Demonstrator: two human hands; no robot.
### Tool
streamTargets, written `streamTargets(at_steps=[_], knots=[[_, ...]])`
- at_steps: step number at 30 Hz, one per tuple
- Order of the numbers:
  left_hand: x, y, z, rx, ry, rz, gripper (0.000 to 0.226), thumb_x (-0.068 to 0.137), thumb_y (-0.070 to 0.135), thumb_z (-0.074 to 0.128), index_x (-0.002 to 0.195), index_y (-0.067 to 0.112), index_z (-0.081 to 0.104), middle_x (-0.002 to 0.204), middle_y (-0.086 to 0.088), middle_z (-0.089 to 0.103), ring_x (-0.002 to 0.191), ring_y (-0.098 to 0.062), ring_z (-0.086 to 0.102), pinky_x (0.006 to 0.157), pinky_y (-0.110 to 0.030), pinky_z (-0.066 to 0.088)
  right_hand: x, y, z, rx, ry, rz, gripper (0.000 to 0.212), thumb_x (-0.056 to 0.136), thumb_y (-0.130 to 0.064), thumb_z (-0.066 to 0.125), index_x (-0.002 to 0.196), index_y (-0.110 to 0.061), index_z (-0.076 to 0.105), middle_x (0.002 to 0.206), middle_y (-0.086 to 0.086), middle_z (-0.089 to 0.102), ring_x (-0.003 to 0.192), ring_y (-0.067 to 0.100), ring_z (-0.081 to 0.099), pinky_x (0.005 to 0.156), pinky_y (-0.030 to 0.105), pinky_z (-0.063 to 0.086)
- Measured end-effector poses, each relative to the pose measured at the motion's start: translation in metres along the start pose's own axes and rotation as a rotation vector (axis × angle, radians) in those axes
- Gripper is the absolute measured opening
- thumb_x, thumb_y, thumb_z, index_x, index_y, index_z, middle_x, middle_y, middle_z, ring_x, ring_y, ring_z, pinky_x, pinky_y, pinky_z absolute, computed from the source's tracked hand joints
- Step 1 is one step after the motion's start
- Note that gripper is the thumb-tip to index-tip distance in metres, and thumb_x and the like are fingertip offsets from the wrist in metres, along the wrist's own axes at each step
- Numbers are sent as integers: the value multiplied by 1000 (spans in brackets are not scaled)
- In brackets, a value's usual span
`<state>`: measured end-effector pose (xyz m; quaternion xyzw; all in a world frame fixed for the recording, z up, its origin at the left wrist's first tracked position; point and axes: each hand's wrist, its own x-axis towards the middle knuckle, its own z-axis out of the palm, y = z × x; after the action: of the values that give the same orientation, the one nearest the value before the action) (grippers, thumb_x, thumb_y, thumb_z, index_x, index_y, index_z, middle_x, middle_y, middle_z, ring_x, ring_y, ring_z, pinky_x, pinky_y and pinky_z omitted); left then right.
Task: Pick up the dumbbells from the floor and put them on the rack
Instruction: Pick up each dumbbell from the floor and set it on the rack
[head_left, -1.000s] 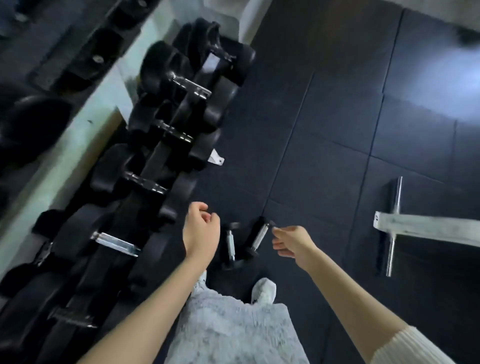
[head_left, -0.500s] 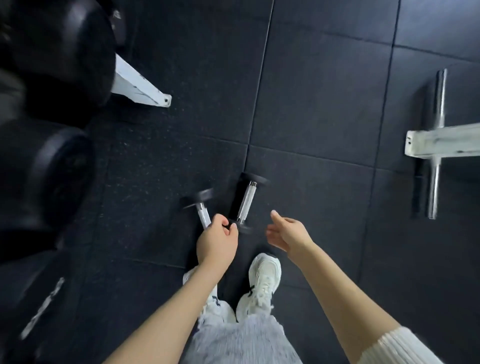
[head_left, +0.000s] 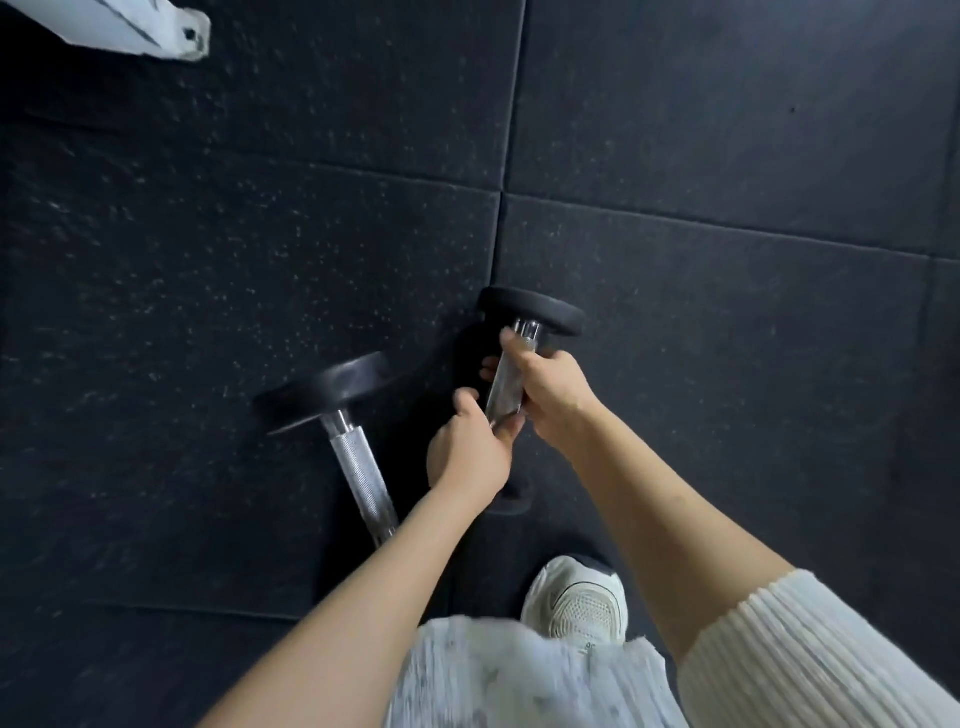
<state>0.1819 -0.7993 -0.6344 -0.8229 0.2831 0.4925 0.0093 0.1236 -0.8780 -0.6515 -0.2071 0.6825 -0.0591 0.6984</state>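
lying dumbbell (head_left: 508, 385) inside both grips

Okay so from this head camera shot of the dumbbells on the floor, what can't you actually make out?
- Right dumbbell, near head: mostly behind the left hand.
- Its handle: largely wrapped by the left hand and the right hand, so how firm the grip is stays unclear.
- Left dumbbell, near end: hidden behind the left forearm.
- Rack: cut off by the frame; only a white foot at the top left edge.
- Weight markings: none readable on the dark heads.
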Motion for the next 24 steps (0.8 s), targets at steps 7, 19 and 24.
streamTargets(at_steps=[7,19,24], knots=[[-48,12,-32,-53,32,33,52,89,52,51,120,12,40,116,-11,67,106,-32,63,84,-38,50,-57,-18,-1,22,-6,-47,26,91,-33,60,91,-7,59,81,8,65,75,21,65,73,37,56],[-324,94,-244,-90,71,97,51,89,52,51,116,10,43,117,-9,67,107,-31,63,73,-33,42,-388,-172,23,21,-11,-101,23,89,-29,63,88,-6,59,80,11,66,81,28,66,91,50,53],[-452,117,-353,-134,158,166,50,87,51,54,116,10,45,114,-8,68,104,-30,64,79,-34,47,-551,-242,52,16,-42,-187,20,92,-27,59,94,-7,59,80,9,65,77,25,65,90,47,54]])
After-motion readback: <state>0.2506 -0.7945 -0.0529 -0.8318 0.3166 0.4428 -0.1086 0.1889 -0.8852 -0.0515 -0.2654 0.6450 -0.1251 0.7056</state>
